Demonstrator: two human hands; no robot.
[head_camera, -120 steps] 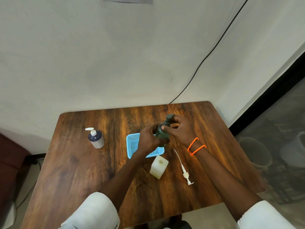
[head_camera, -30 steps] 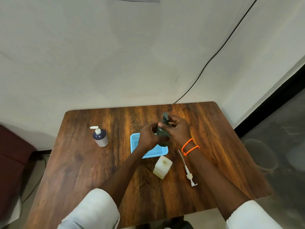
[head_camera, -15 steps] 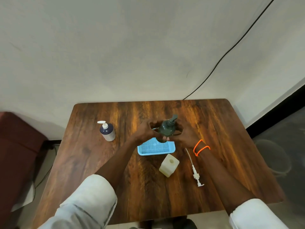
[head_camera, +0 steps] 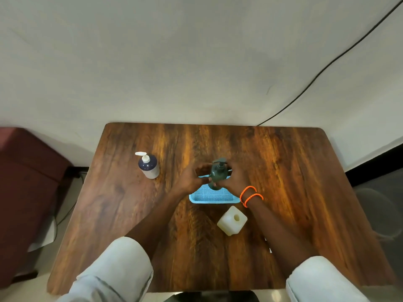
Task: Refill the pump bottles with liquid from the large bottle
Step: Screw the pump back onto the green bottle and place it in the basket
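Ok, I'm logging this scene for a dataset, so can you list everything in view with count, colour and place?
green pump bottle: 1, dark green, held upright over the tray's far end
tray: 1, light blue, table centre
navy pump bottle: 1, navy and white with white pump, table's left
large bottle: 1, cream, uncapped, near the tray's front right
table: 1, dark wood, against the wall
cable: 1, black, on the wall, right
bracelets: 2, orange, right wrist
hands: left hand and right hand, both gripping the green pump bottle
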